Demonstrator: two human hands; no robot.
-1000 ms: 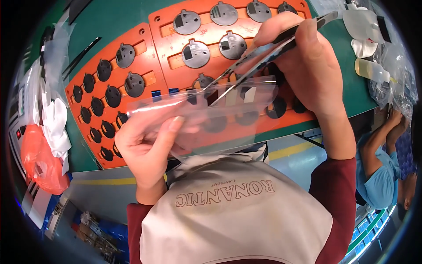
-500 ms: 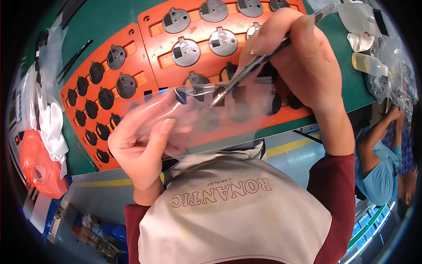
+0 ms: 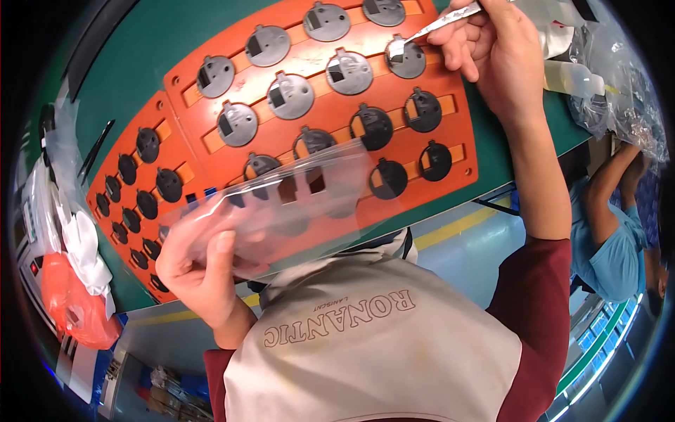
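Note:
My left hand (image 3: pixel 200 271) pinches a clear plastic sheet (image 3: pixel 316 228) between thumb and fingers. The sheet carries a few small dark rectangular pieces (image 3: pixel 318 180) and hangs over the near side of an orange tray (image 3: pixel 197 133). At the far right, my right hand (image 3: pixel 503 60) grips silver tweezers (image 3: pixel 446 22), with its outer fingers spread. Their tip reaches a round grey disc (image 3: pixel 409 65) in the tray, at a pale, shiny rectangular patch. Several other round discs, grey and black, sit in rows; some grey ones bear a dark rectangle (image 3: pixel 342 74).
A second orange tray (image 3: pixel 156 116) of dark discs lies to the left on the green table (image 3: pixel 176 32). White gloves (image 3: pixel 88 250) and a red plastic bag (image 3: pixel 74 302) are at the left edge. A bottle (image 3: pixel 573 79) stands at right, near a person in blue (image 3: pixel 612 239).
My right hand and tweezers have moved from over the sheet, up to a disc in the far right of the tray. My left hand keeps the sheet, slightly lower and left.

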